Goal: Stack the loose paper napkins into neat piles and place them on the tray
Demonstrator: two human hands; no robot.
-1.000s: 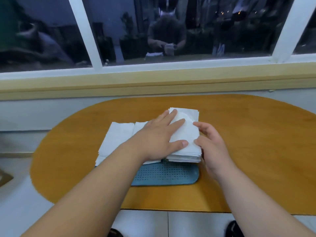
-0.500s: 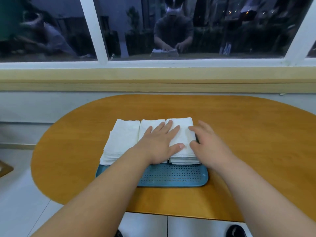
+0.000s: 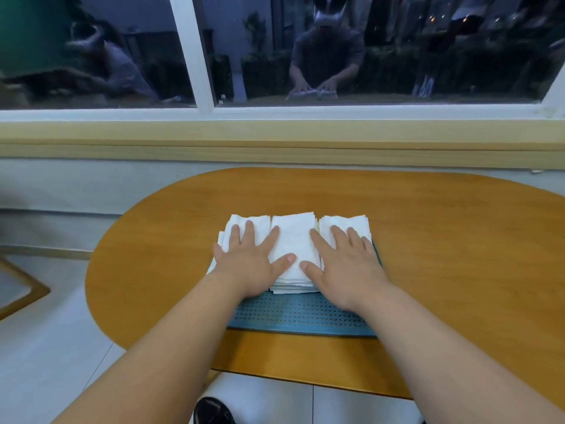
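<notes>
Wood table under window. Blue tray: napkin piles at its 12 o'clock. Left hand, right hand flat, fingers straight, pressing piles.

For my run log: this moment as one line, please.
napkins: three piles on tray; left hand: flat on them; right hand: flat on them

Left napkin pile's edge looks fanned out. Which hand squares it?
Left. The left hand lies flat on the left pile, right beside its ragged edge; the right hand rests on the right pile, farther away.
</notes>
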